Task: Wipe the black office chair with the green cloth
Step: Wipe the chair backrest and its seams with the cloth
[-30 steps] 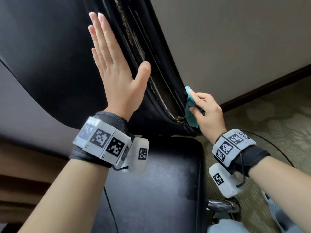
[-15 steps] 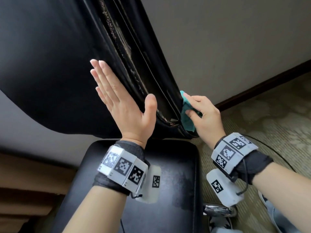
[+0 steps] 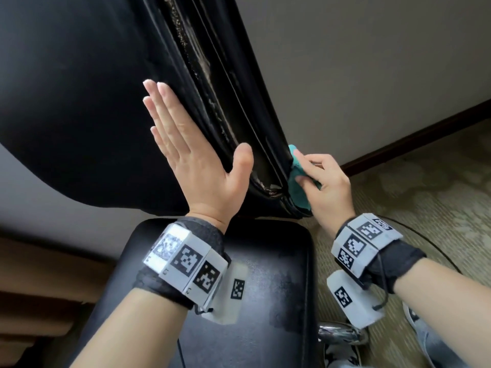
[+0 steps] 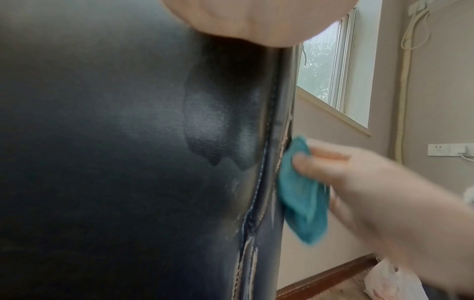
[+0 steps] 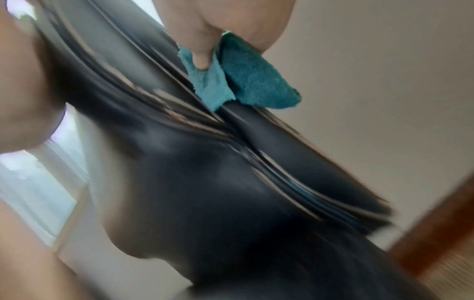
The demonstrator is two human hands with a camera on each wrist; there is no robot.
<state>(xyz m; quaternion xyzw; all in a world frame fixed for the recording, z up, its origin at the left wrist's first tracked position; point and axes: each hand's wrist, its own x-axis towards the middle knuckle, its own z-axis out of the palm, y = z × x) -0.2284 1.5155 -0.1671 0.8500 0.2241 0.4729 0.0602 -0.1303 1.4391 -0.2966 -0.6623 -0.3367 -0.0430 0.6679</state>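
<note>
The black office chair's backrest [image 3: 79, 102] fills the upper left of the head view, its seat [image 3: 255, 288] below. My left hand [image 3: 186, 155] lies flat on the front of the backrest, fingers straight, thumb along the worn side seam [image 3: 212, 102]. My right hand [image 3: 322, 181] pinches the green cloth [image 3: 299, 187] and holds it against the backrest's right edge near its bottom corner. In the left wrist view the cloth [image 4: 302, 192] hangs beside the stitched seam. The right wrist view shows the cloth [image 5: 246, 81] bunched under the fingers on the chair edge [image 5: 256, 152].
A beige wall [image 3: 372, 75] with a dark wooden skirting board [image 3: 411, 136] stands just behind the chair. Patterned carpet [image 3: 425, 195] lies to the right. A chrome chair part [image 3: 340, 333] shows under the seat. A window [image 4: 330, 67] and a white plastic bag [image 4: 389, 282] show in the left wrist view.
My left hand has slid down the backrest from higher up. My right hand with the cloth has stayed near the lower right edge, shifting slightly along it.
</note>
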